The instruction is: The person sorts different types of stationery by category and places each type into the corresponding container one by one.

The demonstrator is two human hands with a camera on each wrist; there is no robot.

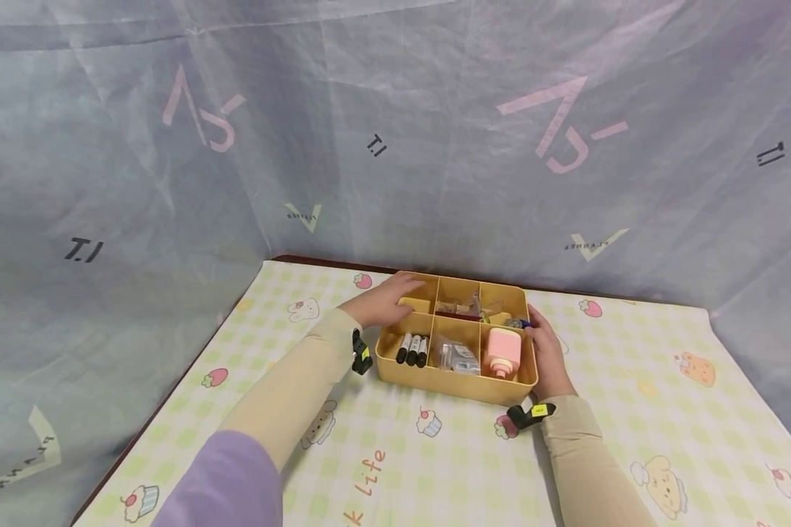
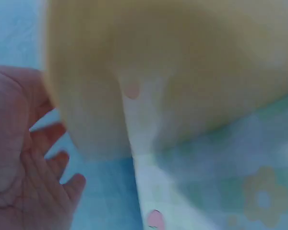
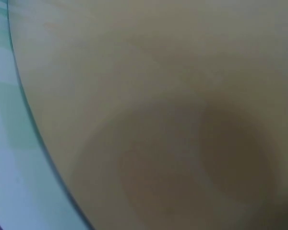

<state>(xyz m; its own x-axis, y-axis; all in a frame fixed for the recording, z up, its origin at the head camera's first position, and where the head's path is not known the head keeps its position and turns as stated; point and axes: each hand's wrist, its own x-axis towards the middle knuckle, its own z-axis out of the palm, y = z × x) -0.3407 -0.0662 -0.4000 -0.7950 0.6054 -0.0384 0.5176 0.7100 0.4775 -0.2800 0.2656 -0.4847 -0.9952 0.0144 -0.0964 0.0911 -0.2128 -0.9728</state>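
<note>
A yellow organizer box [image 1: 458, 384] with several compartments stands on the tablecloth. My left hand [image 1: 385, 298] is at its left end, fingers spread over the rear left compartment. In the left wrist view that hand [image 2: 36, 167] shows its palm, loosely bent fingers beside the box wall [image 2: 96, 96]. Against the box's right end rests my right hand [image 1: 548, 351]; its finger curl is largely hidden. Black-and-white markers [image 1: 413, 350], a clear plastic packet [image 1: 460, 359] and a pink bottle [image 1: 503, 351] lie in the front compartments. The right wrist view is mostly filled by the box wall [image 3: 134, 72].
Small packaged items [image 1: 460, 306] lie in the rear middle compartment, with more small things [image 1: 499, 317] at rear right. A checked tablecloth [image 1: 395, 454] with cartoon prints covers the table. Grey curtains [image 1: 409, 183] hang behind and along both sides.
</note>
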